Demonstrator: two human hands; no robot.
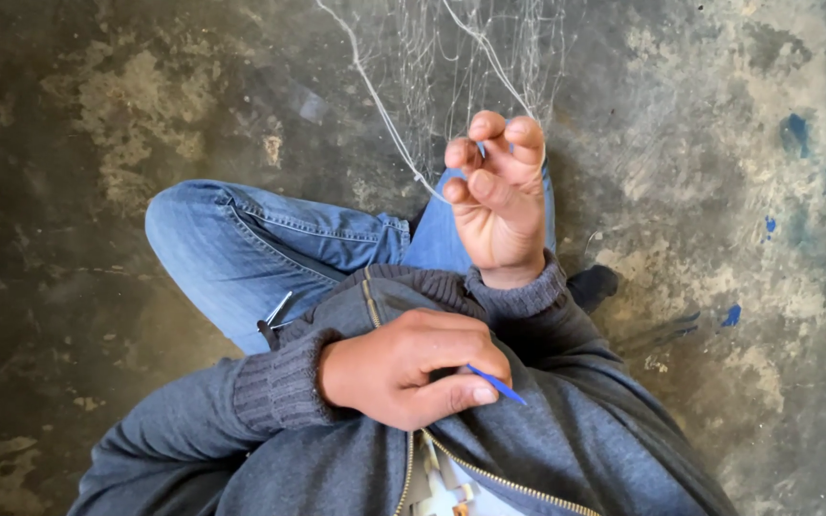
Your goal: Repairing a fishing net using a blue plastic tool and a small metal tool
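Netting hangs ahead, its white edge cord pinched in the curled right hand; left hand, nearer the body, grips a blue needle pointing right, well short of the mesh.

1. The floor is rough grey concrete, stained and worn in pale patches.
2. Blue paint spots mark it, right of the net.
3. The net, thin and pale, trails over the floor beyond the knee.
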